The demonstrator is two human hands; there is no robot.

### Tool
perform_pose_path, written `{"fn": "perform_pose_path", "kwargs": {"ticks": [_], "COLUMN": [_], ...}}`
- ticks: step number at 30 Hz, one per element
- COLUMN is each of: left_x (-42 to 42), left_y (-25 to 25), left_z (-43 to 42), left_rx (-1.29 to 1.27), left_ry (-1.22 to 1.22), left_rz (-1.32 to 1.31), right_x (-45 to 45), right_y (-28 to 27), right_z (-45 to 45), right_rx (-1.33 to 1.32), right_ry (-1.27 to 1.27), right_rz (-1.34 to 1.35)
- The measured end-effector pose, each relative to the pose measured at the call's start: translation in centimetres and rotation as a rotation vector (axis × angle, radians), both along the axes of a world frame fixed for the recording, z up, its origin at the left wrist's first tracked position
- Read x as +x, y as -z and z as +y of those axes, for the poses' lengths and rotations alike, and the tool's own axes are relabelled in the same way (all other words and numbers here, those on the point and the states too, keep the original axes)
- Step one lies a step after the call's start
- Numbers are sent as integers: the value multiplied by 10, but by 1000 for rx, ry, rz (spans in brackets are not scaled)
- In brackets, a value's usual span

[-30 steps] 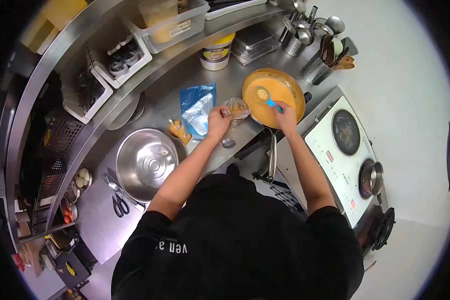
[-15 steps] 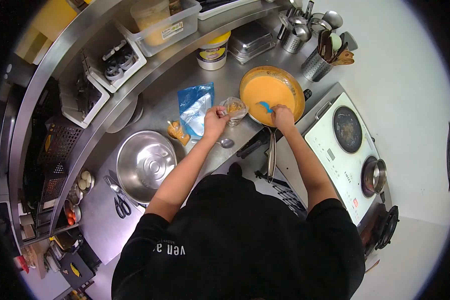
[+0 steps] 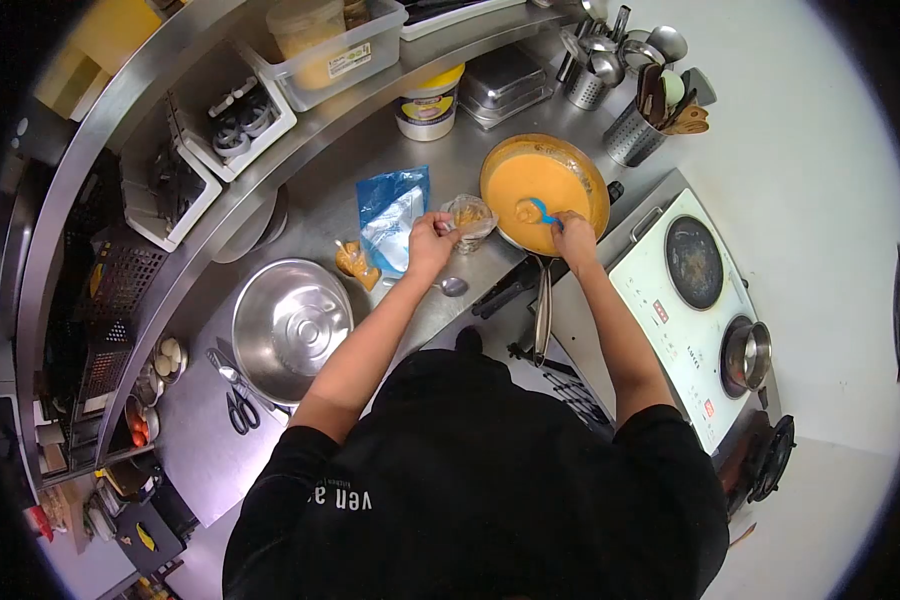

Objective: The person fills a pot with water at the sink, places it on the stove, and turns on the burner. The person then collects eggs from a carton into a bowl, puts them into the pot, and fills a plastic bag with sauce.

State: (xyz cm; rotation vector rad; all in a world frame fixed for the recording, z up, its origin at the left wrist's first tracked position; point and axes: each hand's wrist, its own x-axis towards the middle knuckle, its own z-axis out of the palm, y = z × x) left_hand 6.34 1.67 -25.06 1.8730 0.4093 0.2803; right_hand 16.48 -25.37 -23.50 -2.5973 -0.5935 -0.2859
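Orange sauce (image 3: 530, 180) fills much of a round frying pan (image 3: 598, 200), which sits on the steel desk (image 3: 320, 215) with its handle poking out past the edge. A small blue ladle (image 3: 542, 210) dips into the sauce. The fingers of the right hand (image 3: 574, 238) are closed around its handle. Just left of the pan is a clear plastic bag (image 3: 472, 213), open at the top, with some orange-brown food inside. The left hand (image 3: 432, 245) seems to pinch its edge.

One small orange bag (image 3: 356, 264) nearby looks full and tied, so that one seems done. The clear bag is not tied yet, and lots of sauce is left in the pan. Near them lie a blue and silver packet (image 3: 392, 215) and a metal spoon (image 3: 454, 287). Farther out are a big steel bowl (image 3: 255, 335), black scissors (image 3: 240, 412) and a white stove (image 3: 670, 320).
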Motion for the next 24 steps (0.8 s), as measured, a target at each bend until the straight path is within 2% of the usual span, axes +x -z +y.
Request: {"fn": "perform_pose_path", "kwargs": {"ticks": [4,7,12,16,18,19,24], "left_x": [0,-3,-4,-5,-5,-6,-7], "left_y": [3,-4,-9,-10,-11,-13,-18], "left_z": [0,0,0,0,-1,-1,-2], "left_rx": [13,18,16,22,13,13,12], "left_ry": [4,2,-12,-8,-8,-7,-18], "left_rz": [-11,-6,23,29,21,21,31], "right_x": [0,0,-1,-1,-3,-4,-5], "right_y": [2,2,-6,-5,-4,-5,-11], "right_z": [-2,0,1,0,1,1,8], "right_rx": [-28,48,165,103,76,77,147], "right_ry": [-4,27,113,101,37,38,125], "right_rz": [6,66,270,186,-17,-17,215]}}
